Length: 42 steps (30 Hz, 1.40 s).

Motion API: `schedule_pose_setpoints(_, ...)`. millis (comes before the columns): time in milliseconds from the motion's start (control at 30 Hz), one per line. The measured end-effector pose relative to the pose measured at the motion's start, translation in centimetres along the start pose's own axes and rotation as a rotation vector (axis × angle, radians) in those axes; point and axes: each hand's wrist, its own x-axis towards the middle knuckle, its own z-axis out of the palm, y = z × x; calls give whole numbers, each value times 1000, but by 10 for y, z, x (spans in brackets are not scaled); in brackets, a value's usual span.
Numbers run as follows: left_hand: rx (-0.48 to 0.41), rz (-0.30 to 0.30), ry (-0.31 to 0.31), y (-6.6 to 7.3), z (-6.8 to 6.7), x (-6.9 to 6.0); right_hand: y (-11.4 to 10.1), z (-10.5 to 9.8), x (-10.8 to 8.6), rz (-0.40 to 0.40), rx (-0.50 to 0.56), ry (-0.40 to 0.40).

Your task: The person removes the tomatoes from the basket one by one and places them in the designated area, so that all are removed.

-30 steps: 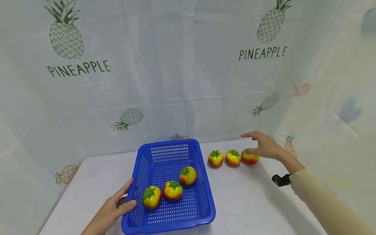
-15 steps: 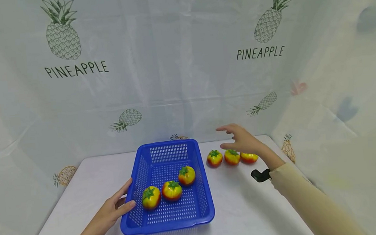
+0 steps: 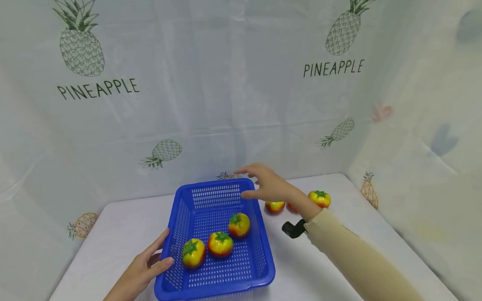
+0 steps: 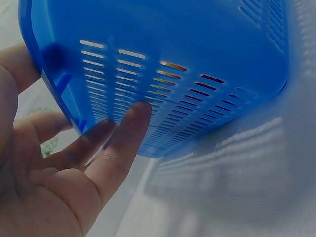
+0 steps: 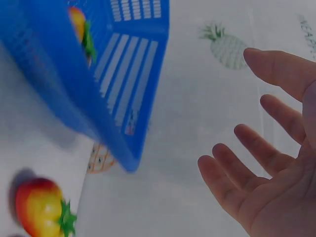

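Note:
A blue plastic basket (image 3: 215, 290) with slotted walls stands on the white table. Three yellow-and-red, tomato-like fruits (image 3: 220, 244) with green star-shaped tops lie inside it. My left hand (image 3: 138, 272) holds the basket's left rim, thumb over the edge; in the left wrist view, other fingers (image 4: 121, 148) touch the outer wall. Over the back right corner of the basket hovers my right hand (image 3: 268, 185), thumb and fingers spread, holding nothing. Beyond it, more of these fruits (image 3: 320, 198) sit in a row on the table, partly hidden by the right hand and forearm.
The table (image 3: 316, 266) ends at the back against a hanging white sheet (image 3: 220, 100) printed with pineapples. One fruit (image 5: 43, 207) lies close outside the basket's right wall. Black wrist-camera mounts (image 3: 294, 229) stick out from the arms.
My right hand has moved left from above the row of fruits to the basket's back right corner, its fingers spread throughout. The left hand, basket and fruits stay in place.

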Motion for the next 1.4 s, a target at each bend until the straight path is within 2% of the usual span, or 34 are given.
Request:
schedule_pose_setpoints(167,-1,7,-6,0,1,-2,-16,22,18,-53,5,-31)
schedule_pose_setpoints(467,-8,-1,4,0,1,-1,-34,63,36,-64,56,-92)
schedule_pose_setpoints(833,-18,5,-9,0,0,-1,-47,92,40,19,94,-119)
schedule_pose_setpoints(1400,-9,15,-10,-1,0,-1,-52,128,41,21,157,-160)
